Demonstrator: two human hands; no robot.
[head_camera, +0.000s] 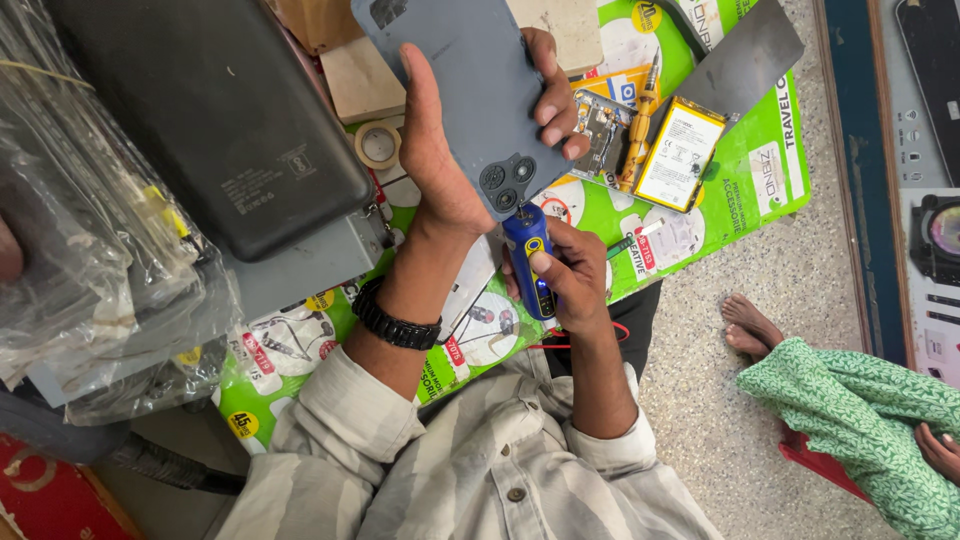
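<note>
My left hand (440, 150) grips a grey-blue phone (470, 90) with its back facing up; the camera cluster sits at the phone's near end. My right hand (570, 275) is wrapped around a blue electric screwdriver (530, 255), whose tip touches the phone's lower edge beside the cameras. A black beaded band sits on my left wrist. Both hands are over a green printed sheet (750, 170).
On the green sheet lie a yellow-edged phone battery (680, 155), a circuit board part (598, 130), a yellow tool (640, 130) and a tape roll (378, 145). A large black device (210, 110) and plastic bags (80, 250) crowd the left. Another person's feet (750, 325) rest on the floor.
</note>
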